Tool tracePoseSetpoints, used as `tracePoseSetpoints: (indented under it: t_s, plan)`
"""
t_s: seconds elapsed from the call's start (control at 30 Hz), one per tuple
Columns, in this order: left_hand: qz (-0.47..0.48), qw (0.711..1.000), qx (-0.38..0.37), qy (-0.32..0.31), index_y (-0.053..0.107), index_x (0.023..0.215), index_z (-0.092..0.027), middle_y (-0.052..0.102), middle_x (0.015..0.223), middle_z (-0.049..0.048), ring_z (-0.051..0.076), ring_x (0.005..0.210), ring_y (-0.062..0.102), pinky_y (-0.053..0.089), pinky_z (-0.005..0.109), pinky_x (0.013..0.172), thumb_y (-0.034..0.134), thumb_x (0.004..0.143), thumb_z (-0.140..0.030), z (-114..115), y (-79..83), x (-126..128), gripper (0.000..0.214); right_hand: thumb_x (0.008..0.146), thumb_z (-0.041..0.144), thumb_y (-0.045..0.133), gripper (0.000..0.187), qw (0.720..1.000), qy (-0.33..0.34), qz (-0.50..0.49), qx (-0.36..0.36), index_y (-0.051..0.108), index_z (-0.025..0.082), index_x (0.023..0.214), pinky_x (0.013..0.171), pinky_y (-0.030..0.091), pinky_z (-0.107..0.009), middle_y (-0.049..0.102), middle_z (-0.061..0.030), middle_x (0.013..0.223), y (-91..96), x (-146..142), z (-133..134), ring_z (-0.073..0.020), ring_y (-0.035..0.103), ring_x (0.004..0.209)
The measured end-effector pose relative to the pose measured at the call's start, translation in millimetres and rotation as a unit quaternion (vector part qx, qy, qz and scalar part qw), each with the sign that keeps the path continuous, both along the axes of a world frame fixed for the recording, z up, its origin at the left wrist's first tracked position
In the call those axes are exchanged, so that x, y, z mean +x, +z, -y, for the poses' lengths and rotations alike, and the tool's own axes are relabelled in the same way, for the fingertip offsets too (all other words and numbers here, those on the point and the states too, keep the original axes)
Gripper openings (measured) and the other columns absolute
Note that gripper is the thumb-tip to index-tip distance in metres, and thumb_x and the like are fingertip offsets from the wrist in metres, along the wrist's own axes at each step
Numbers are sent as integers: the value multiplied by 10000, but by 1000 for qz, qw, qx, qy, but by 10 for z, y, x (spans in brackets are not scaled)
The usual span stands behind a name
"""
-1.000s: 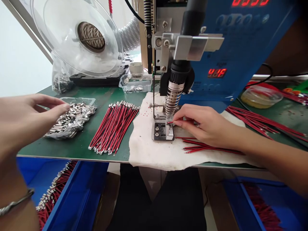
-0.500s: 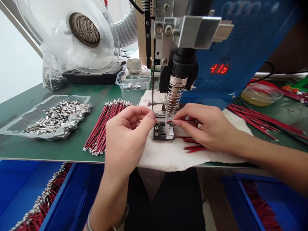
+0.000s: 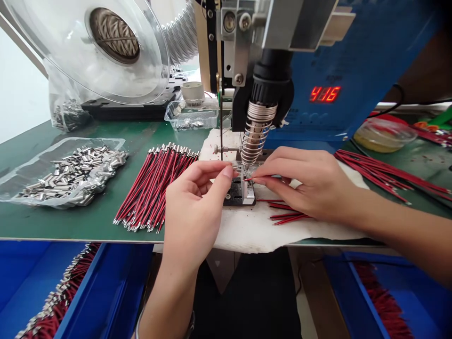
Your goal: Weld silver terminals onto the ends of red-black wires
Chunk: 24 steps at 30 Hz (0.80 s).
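Observation:
My left hand (image 3: pixel 197 202) is closed in a pinch at the left of the small metal fixture (image 3: pixel 248 193). Whatever lies between its thumb and forefinger is too small to make out. From the right, my right hand (image 3: pixel 307 181) pinches a thin red wire (image 3: pixel 248 179), its end over the fixture under the soldering iron tip. That iron, wrapped by a coil spring (image 3: pixel 260 127), points down between both hands. Several red and black wires (image 3: pixel 286 213) lie on the white cloth (image 3: pixel 243 230) below my right hand.
A tray (image 3: pixel 10 193) of small metal connectors and a bundle of red-black wires (image 3: pixel 144 193) lie left. Blue bins (image 3: pixel 116 282) of wires sit below the table edge. Behind stand a blue machine (image 3: pixel 303 127) reading 416 and a clear fume hood (image 3: pixel 70 61). More wires (image 3: pixel 374 174) lie right.
My left hand has moved slightly right, closer to the fixture and the right hand. The right hand keeps its pinch nearly in place. The view has shifted a little.

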<state>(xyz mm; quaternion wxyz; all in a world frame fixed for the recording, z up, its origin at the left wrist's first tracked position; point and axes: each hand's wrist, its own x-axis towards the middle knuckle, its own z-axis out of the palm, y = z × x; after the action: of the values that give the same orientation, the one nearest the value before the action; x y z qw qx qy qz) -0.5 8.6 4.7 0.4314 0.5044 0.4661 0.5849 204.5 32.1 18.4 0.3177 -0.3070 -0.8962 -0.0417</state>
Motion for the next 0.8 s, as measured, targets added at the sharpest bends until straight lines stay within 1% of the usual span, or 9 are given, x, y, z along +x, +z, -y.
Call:
tracePoseSetpoints:
  t_s: [0.2,0.37,0.53,0.63,0.8]
  plan:
    - [-32,999,-10,1,766,892,-215,713,772,14,127,680,645,499,216,578,787,852,-336,43,-11,-11,130,1043,230,498,234,1000,-4,24,-15,724,216,984,672,524,-310,734,-55,944,29,24,-2,-181,689,822]
    - [-52,999,-3,0,773,926,-221,725,806,19,123,671,631,483,216,568,775,863,-338,43,-16,-16,133,1037,209,517,223,1000,5,28,6,737,189,1001,673,511,-301,734,-60,959,27,37,-6,-177,689,833]
    - [-61,998,-5,-2,782,954,-232,707,788,8,91,602,555,443,209,542,772,871,-359,50,-37,-32,152,1033,201,526,224,999,8,41,33,746,175,1003,661,488,-296,739,-65,939,40,47,-3,-177,692,820]
    - [-62,998,-5,4,782,942,-234,687,758,-4,72,541,477,388,207,494,772,870,-350,53,-31,-27,138,1036,203,523,228,998,10,48,47,747,174,1010,656,482,-299,740,-66,934,48,53,1,-175,685,801]
    - [-58,998,-7,8,782,903,-247,679,743,-11,67,522,418,320,207,455,776,861,-334,56,-23,-17,97,1049,226,503,236,997,7,50,50,736,227,1011,675,498,-297,750,-41,953,46,69,-3,-173,698,829]
